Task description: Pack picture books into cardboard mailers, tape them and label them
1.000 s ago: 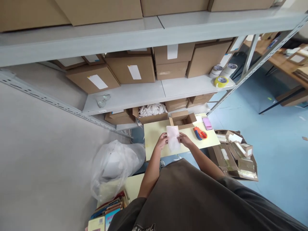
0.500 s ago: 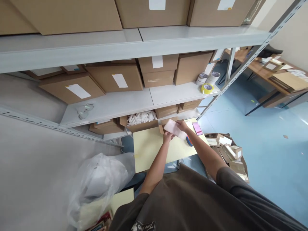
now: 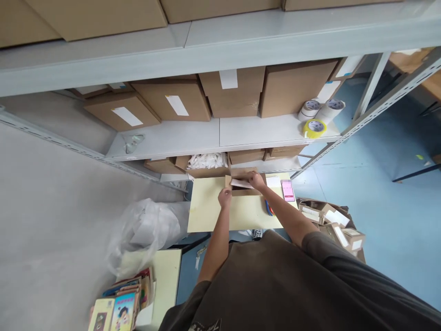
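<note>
A small open cardboard box [image 3: 246, 192] sits on the pale yellow table [image 3: 206, 207], flaps raised. Inside it lies a flat white packet [image 3: 241, 184], long and slim. My left hand [image 3: 225, 197] is closed at the box's near left corner, apparently pinching its edge; the fingertips are partly hidden. My right hand [image 3: 256, 180] reaches over the box's right side, fingers closed at the packet's right end. Close to my right forearm are a blue and red ring-shaped roll [image 3: 269, 208] and a phone [image 3: 288, 191] with a pink screen.
Grey shelving [image 3: 165, 140] with large cartons rises ahead. Tape rolls [image 3: 314, 128] and clear glasses [image 3: 133, 143] rest on its middle shelf. A bin of small boxes [image 3: 339, 225] stands right. At left are a plastic-wrapped bundle [image 3: 148, 225] and books [image 3: 120, 308] on another table.
The white packet, held up in both hands before, is now down inside the box. My left hand has shifted left to the box's corner. The view has moved closer to the shelves.
</note>
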Demonstrator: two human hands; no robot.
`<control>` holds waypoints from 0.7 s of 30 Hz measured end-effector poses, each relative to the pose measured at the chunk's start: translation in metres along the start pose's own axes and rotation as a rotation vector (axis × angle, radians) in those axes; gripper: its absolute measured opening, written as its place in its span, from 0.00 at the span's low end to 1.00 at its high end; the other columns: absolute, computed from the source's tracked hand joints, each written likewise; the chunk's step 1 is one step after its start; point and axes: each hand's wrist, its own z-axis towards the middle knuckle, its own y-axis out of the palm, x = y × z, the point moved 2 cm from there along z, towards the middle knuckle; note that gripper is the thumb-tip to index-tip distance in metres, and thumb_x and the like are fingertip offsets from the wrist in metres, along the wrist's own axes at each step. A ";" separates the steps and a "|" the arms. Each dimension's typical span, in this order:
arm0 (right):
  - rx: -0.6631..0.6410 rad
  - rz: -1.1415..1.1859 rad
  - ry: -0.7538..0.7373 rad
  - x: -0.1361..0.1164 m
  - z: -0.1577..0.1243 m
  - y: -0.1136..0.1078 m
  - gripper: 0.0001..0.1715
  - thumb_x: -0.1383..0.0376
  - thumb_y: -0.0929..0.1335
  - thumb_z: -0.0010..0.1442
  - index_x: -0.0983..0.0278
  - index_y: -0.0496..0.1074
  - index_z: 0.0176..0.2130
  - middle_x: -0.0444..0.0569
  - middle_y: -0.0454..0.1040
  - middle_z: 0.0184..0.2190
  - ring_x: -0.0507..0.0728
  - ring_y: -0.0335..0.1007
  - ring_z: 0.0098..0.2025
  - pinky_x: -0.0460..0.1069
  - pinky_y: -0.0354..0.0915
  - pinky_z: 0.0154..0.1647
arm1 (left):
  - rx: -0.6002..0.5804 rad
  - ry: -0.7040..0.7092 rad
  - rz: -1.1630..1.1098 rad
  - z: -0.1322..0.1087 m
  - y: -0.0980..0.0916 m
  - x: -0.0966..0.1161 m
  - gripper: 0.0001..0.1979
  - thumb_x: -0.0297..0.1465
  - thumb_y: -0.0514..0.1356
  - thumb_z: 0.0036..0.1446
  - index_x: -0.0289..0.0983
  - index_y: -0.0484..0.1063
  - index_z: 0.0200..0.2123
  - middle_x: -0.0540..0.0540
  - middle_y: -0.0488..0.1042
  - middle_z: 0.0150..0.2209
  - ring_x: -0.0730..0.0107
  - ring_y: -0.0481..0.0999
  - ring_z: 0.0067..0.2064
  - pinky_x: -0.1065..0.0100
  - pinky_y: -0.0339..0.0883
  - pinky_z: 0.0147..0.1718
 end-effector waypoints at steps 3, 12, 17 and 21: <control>0.117 0.051 -0.033 0.014 -0.020 -0.003 0.28 0.74 0.65 0.61 0.66 0.80 0.57 0.57 0.80 0.56 0.63 0.74 0.59 0.54 0.68 0.64 | 0.094 -0.006 0.059 0.011 -0.015 -0.002 0.21 0.34 0.64 0.62 0.40 0.78 0.58 0.38 0.82 0.53 0.53 0.81 0.54 0.62 0.72 0.51; 0.299 0.179 0.284 0.062 -0.072 0.000 0.37 0.66 0.68 0.61 0.70 0.70 0.67 0.65 0.70 0.68 0.69 0.64 0.71 0.60 0.61 0.72 | -0.041 0.131 0.268 0.033 -0.004 0.010 0.12 0.31 0.55 0.65 0.41 0.80 0.39 0.45 0.80 0.33 0.60 0.76 0.37 0.66 0.61 0.35; 0.139 0.392 0.447 0.074 -0.089 0.003 0.36 0.58 0.68 0.65 0.66 0.69 0.69 0.61 0.74 0.67 0.68 0.70 0.69 0.61 0.64 0.71 | 0.007 0.222 0.337 0.021 -0.017 -0.001 0.15 0.32 0.54 0.67 0.39 0.82 0.41 0.43 0.80 0.34 0.61 0.75 0.36 0.66 0.60 0.36; 0.040 0.493 0.314 0.057 -0.099 0.023 0.33 0.60 0.68 0.65 0.60 0.71 0.68 0.54 0.75 0.66 0.66 0.70 0.69 0.61 0.63 0.72 | -0.085 0.335 0.389 0.008 -0.028 -0.019 0.22 0.38 0.54 0.70 0.38 0.78 0.60 0.34 0.78 0.58 0.53 0.78 0.55 0.63 0.67 0.51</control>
